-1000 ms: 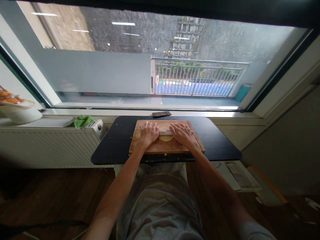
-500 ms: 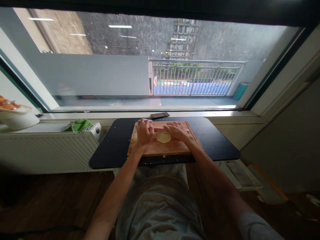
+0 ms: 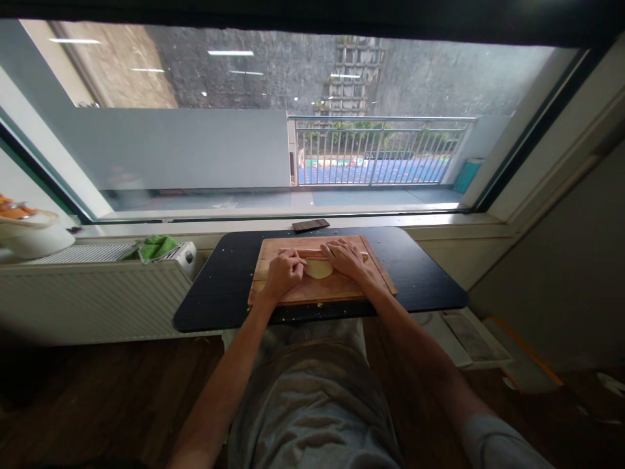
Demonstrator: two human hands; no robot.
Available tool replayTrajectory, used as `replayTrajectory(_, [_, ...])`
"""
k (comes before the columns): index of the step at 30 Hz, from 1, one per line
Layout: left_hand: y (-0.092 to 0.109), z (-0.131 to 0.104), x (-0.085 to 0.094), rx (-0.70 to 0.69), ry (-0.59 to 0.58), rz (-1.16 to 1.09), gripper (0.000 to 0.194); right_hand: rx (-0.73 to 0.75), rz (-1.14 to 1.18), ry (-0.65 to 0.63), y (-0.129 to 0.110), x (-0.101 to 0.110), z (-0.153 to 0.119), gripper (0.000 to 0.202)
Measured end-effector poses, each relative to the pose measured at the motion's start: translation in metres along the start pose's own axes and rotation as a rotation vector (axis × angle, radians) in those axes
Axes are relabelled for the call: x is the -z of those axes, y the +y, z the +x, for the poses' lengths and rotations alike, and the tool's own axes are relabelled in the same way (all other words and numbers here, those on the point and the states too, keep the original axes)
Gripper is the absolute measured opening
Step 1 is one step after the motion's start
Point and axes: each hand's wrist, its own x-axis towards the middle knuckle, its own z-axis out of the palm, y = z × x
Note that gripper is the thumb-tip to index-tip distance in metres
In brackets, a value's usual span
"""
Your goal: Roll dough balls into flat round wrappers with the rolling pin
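Note:
A flat, roundish piece of pale dough [image 3: 319, 269] lies on the wooden board [image 3: 336, 286]. Across the dough's far edge runs a wooden rolling pin [image 3: 312, 253]. My left hand [image 3: 286, 272] is at the dough's left edge, fingers curled together and pinching it, just on the near side of the pin. On the pin's right part rests my right hand [image 3: 344, 255], its fingers laid over the wood. The far edge of the dough is hidden by the pin.
The board lies on a dark table [image 3: 424, 286] with pale crumbs. Beyond it a phone-like dark slab [image 3: 311, 225] lies on the windowsill. At the left are a radiator [image 3: 112, 299], a green cloth [image 3: 157, 247] and a white pot [image 3: 34, 234].
My left hand has come off the rolling pin's left part and moved nearer to me, onto the dough's left edge. My right hand has stayed on the pin.

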Motion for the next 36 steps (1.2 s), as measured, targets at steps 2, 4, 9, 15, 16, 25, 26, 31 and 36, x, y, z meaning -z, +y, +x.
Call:
replayTrajectory(2, [-0.001,0.0,0.0,0.017,-0.014,-0.017,0.035,-0.004,0.001,0.011,0.0,0.001,-0.001,0.046])
replayTrajectory(4, [-0.002,0.001,-0.001,0.011,-0.039,-0.041,0.036,-0.011,0.003,0.021,0.0,0.004,-0.002,0.045])
replayTrajectory(9, [-0.004,0.001,-0.002,-0.017,-0.059,-0.079,0.039,-0.013,0.031,0.028,-0.003,0.012,-0.007,0.045])
replayTrajectory(15, [-0.003,-0.001,-0.002,-0.006,-0.097,-0.084,0.039,-0.035,0.085,0.026,-0.004,0.017,-0.008,0.043])
replayTrajectory(16, [-0.003,-0.001,-0.002,-0.009,-0.103,-0.077,0.039,-0.032,0.096,0.026,-0.003,0.016,-0.008,0.043])
replayTrajectory(25, [0.001,-0.001,0.001,-0.041,-0.144,0.008,0.039,-0.061,0.088,0.022,0.0,0.012,-0.006,0.046])
replayTrajectory(26, [0.001,-0.001,0.001,-0.047,-0.147,0.022,0.039,-0.055,0.081,0.018,0.0,0.012,-0.006,0.046])
replayTrajectory(31, [0.002,-0.003,0.001,-0.099,-0.153,0.038,0.037,-0.055,0.082,0.017,0.0,0.012,-0.006,0.045])
replayTrajectory(36, [0.002,-0.002,-0.001,-0.061,-0.081,-0.015,0.035,-0.07,0.114,0.027,0.0,0.011,-0.005,0.043])
